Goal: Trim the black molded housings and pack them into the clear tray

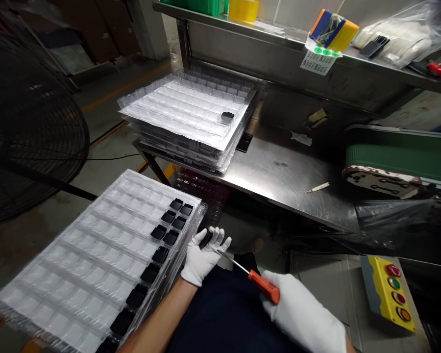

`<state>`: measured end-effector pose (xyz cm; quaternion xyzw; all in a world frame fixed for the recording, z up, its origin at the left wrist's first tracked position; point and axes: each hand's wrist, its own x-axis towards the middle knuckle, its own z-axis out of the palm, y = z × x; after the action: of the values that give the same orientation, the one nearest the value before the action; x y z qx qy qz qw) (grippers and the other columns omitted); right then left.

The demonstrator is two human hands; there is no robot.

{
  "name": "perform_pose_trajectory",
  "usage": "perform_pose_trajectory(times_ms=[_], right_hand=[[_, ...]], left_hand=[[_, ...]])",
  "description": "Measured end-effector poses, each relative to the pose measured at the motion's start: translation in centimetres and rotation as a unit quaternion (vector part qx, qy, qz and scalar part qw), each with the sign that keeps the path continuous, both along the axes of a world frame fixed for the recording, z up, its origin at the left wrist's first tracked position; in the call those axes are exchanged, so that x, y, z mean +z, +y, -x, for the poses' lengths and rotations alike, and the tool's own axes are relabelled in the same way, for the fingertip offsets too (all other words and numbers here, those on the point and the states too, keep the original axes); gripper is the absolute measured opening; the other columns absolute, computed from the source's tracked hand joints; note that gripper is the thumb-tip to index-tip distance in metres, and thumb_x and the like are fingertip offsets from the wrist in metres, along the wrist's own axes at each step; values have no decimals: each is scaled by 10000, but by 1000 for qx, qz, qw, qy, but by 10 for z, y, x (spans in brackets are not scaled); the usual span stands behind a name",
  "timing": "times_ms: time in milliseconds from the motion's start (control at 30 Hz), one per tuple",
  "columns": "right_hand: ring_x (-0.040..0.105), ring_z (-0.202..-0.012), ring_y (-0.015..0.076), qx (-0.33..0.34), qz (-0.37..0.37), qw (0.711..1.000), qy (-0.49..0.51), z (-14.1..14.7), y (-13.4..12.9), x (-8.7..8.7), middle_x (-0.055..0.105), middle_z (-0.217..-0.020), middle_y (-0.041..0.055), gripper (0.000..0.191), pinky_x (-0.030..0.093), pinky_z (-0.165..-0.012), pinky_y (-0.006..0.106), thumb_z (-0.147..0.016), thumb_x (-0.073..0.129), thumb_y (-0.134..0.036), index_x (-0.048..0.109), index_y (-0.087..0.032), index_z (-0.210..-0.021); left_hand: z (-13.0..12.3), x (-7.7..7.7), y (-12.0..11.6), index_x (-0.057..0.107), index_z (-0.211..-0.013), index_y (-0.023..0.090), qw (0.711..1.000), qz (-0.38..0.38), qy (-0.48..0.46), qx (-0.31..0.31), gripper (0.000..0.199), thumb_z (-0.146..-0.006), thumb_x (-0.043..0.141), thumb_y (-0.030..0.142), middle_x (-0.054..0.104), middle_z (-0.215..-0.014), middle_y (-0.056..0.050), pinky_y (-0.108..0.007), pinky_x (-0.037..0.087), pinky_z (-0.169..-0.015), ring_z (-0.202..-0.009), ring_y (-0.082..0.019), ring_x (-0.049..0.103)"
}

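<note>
My left hand (pixel 200 260), in a white glove, has its fingers curled around a small black part (pixel 206 239), which is mostly hidden. In my gloved right hand (pixel 303 306) is a screwdriver (pixel 263 286) with an orange handle. Its metal shaft points up and left, and the tip reaches the fingers of my left hand; whether it touches the part I cannot tell. Beside my left hand lies a clear compartment tray (pixel 91 245) on a stack. Black parts (pixel 150 272) fill pockets along its right side.
A second tray stack (pixel 183 108) stands on the metal table (pixel 279 171), with one black piece (pixel 227 116) on top. A small knife (pixel 318 187) lies near a green conveyor (pixel 400 154). A button box (pixel 393 294) is at right, a large fan (pixel 29 132) at left.
</note>
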<state>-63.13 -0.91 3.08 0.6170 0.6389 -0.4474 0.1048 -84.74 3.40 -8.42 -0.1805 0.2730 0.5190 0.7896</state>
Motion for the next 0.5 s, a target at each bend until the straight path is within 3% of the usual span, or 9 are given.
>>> perform_pose_trajectory(times_ms=[100, 300, 400, 500], right_hand=[[534, -618, 133, 6, -12, 1000, 2, 4, -3, -4, 624, -680, -19, 105, 303, -542, 222, -700, 522, -176, 578, -233, -768], [505, -559, 116, -23, 6, 1000, 9, -1, -1, -2, 594, -644, -27, 76, 316, -510, 216, -717, 511, -203, 566, -225, -763], [480, -525, 107, -43, 29, 999, 13, -7, 4, 5, 558, -608, -45, 97, 322, -493, 213, -717, 517, -229, 592, -235, -778], [467, -499, 96, -83, 38, 996, 12, -15, 9, 11, 515, -577, -57, 117, 322, -476, 203, -705, 517, -233, 603, -235, -784]], left_hand=[[-2, 1, 7, 610, -806, 182, 1000, 6, 20, -13, 144, -874, 492, 228, 723, -794, -17, -453, 454, -1042, -957, -163, 687], [-6, -5, 14, 558, -787, 160, 985, -39, 149, -79, 86, -845, 497, 177, 682, -1092, -129, -482, 498, -976, -1149, -264, 607], [-2, -5, 12, 575, -821, 161, 951, -84, 269, -124, 29, -793, 575, 170, 694, -980, -108, -455, 533, -903, -986, -261, 675], [6, 2, 13, 604, -832, 179, 885, -153, 398, -189, 174, -681, 677, 131, 659, -788, -9, -316, 544, -763, -731, -175, 659]])
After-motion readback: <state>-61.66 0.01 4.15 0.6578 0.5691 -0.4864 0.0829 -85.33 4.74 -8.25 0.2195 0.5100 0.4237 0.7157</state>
